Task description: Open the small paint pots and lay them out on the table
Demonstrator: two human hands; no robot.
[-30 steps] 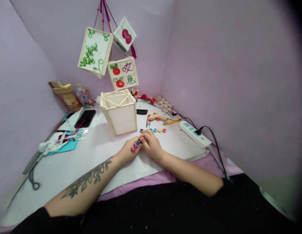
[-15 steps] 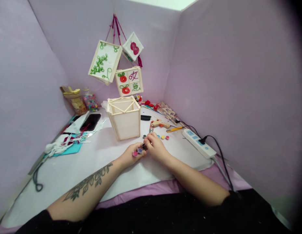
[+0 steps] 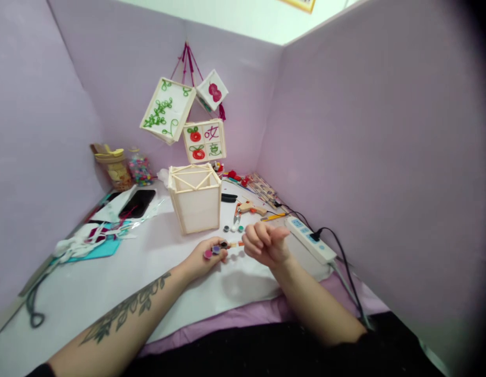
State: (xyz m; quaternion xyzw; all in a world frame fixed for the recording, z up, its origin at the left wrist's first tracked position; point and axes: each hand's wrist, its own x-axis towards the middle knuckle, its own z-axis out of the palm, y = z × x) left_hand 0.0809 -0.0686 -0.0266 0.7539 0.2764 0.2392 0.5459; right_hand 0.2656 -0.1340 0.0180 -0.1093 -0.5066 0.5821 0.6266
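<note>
My left hand (image 3: 205, 259) is closed around a strip of small paint pots (image 3: 216, 250), whose pink, purple and black ends stick out by the thumb. Pale and orange bits show just past its fingertips, in the gap between the hands. My right hand (image 3: 266, 243) is raised to the right of the strip, apart from it, fingers loosely curled and thumb away from them; I see nothing in it. Behind the hands lies a second row of paint pots (image 3: 234, 229), partly hidden by my right hand. A lantern-shaped frame of sticks with white panels (image 3: 199, 209) stands upright beyond my left hand.
A glue gun (image 3: 250, 208), a yellow cutter (image 3: 273, 216) and a power strip (image 3: 311, 241) with cords lie to the right. At left are a phone (image 3: 137, 203), white cords (image 3: 80, 241) and jars (image 3: 139, 167). Decorated panels (image 3: 170, 110) hang at the back.
My right hand has moved away from the paint strip to the right, and its fingers have loosened. The left hand keeps hold of the strip. The whole view has shifted slightly.
</note>
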